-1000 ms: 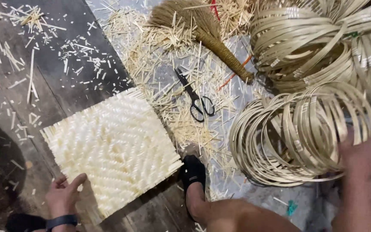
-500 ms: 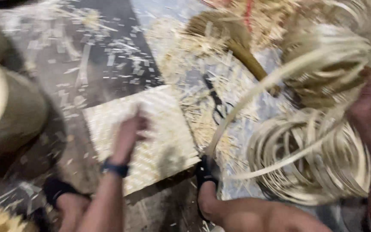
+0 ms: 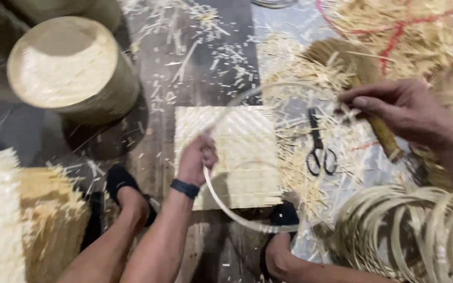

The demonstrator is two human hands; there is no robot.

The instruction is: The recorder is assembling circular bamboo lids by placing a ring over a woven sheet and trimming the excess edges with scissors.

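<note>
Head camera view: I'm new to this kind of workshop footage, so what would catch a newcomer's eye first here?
In the centre, the left hand and right hand bend a thin bamboo strip into a hoop over a square woven mat on the floor. Black scissors lie just right of the mat among pale cuttings. A round woven basket stands upper left, and a pile of coiled strips fills the lower right.

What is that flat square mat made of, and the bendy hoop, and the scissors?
The square mat looks woven from thin, pale bamboo or cane strips; a diagonal criss-cross pattern shows, matte. The hoop, held by the left hand and right hand, seems one flat, springy strip of the same pale stuff. The scissors look dark all over, probably metal; blur hides more.
</note>
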